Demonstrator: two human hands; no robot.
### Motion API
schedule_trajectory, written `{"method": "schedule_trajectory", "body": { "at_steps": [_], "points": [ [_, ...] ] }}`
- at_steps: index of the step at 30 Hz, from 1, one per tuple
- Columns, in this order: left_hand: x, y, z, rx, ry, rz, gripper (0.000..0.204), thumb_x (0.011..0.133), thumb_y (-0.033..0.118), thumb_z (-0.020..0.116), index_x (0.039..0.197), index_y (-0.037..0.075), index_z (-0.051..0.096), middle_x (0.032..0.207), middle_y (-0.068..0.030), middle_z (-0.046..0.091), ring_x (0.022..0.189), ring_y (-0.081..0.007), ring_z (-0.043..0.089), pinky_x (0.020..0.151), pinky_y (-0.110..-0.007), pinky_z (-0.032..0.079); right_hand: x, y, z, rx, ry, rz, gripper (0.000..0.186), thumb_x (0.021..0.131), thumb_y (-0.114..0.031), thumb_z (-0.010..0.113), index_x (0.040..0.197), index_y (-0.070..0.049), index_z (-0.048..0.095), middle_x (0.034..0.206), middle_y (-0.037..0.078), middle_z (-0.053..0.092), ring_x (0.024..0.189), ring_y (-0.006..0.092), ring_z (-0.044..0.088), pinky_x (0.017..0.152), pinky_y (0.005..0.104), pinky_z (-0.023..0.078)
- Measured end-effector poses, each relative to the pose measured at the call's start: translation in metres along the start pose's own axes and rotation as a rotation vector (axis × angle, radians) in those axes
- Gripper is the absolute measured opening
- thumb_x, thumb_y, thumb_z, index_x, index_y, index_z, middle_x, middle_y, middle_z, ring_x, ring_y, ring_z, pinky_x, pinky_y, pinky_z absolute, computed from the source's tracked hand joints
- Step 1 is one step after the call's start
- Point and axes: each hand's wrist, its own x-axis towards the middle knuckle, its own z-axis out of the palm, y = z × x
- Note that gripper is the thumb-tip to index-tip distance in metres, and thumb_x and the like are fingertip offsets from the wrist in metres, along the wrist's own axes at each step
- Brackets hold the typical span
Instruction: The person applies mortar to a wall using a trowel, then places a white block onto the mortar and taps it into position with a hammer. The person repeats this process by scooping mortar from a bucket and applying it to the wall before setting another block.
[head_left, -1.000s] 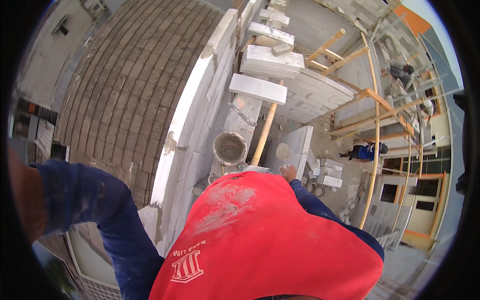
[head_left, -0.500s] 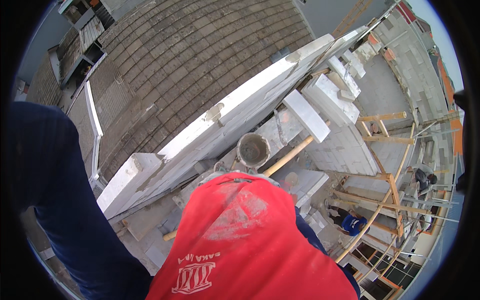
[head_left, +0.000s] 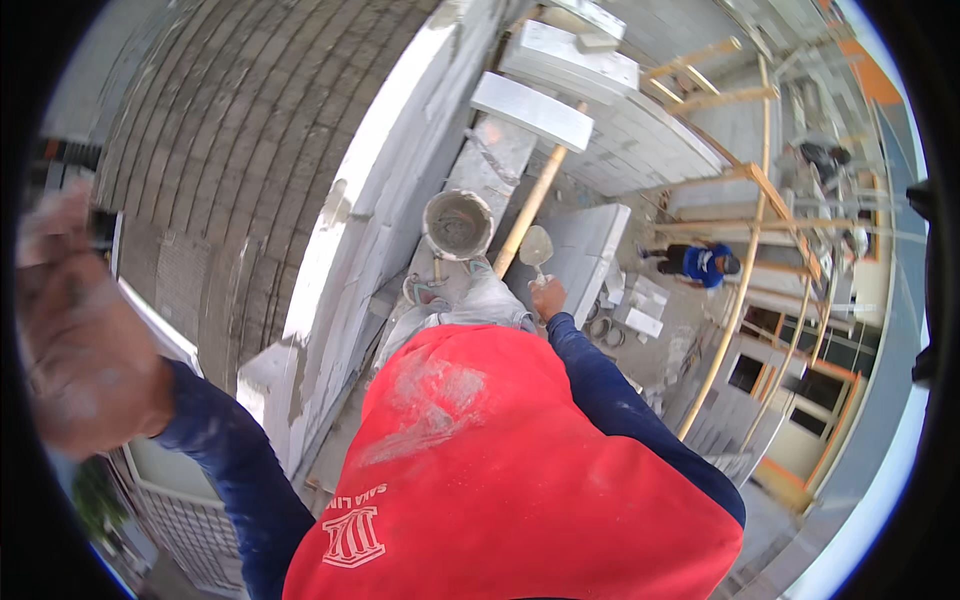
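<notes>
My right hand [head_left: 547,297] grips the handle of a trowel [head_left: 537,246]; its rounded blade, coated in grey mortar, points away from me over the pale blocks. My left hand [head_left: 95,350] is raised at the far left, close to the camera and smeared by motion, so its fingers are unclear; nothing shows in it. A bucket [head_left: 459,226] with grey mortar inside stands on the plank ahead of my feet. Left of it runs a white block wall [head_left: 400,130] with mortar patches on its top edge.
A bamboo pole [head_left: 530,215] passes beside the bucket. One white block [head_left: 532,110] lies across the plank, and stacked blocks [head_left: 570,62] stand farther off. A tiled roof [head_left: 250,130] lies beyond the wall. Down right, a person in blue [head_left: 705,263] is near bamboo scaffolding [head_left: 762,200].
My view has turned, shifting the wall and bucket leftward. My left arm has swung so its hand shows at the left. My right hand with the trowel has come out from behind my shirt.
</notes>
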Motion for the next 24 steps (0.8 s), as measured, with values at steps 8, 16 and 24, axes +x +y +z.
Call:
{"method": "schedule_trajectory", "body": {
  "at_steps": [8,16,24],
  "points": [
    [-0.327,-0.349,0.005,-0.051,0.427,-1.617,0.056,0.105,0.043,0.053,0.145,0.004,0.051,0.136,-0.0126,0.063,0.117,-0.0257,0.065,0.099,-0.04,0.051,-0.107,0.108,0.017,-0.234,-0.312,0.287,0.056,0.091,-0.047,0.067,0.114,0.004,0.062,0.107,0.031,0.07,0.106,0.0491,0.067,0.093,0.0532,0.054],
    [-0.56,-0.548,-0.052,0.378,0.381,-2.165,0.067,0.083,0.046,0.07,0.137,0.007,0.057,0.12,-0.0119,0.062,0.095,-0.0231,0.064,0.086,-0.044,0.049,-0.146,0.156,0.031,-0.085,-0.393,0.585,0.052,0.092,-0.04,0.067,0.116,0.006,0.062,0.111,0.031,0.067,0.105,0.0474,0.066,0.09,0.0525,0.053],
    [-0.646,-0.717,-0.072,-0.049,0.455,-2.074,0.074,0.087,0.047,0.072,0.152,0.022,0.046,0.154,-0.0073,0.041,0.141,-0.0295,0.038,0.114,-0.05,0.035,-0.162,0.215,0.071,-0.23,-0.532,0.581,0.061,0.098,-0.045,0.061,0.135,0.003,0.052,0.127,0.031,0.061,0.121,0.0455,0.058,0.1,0.0504,0.048]
  ]
}}
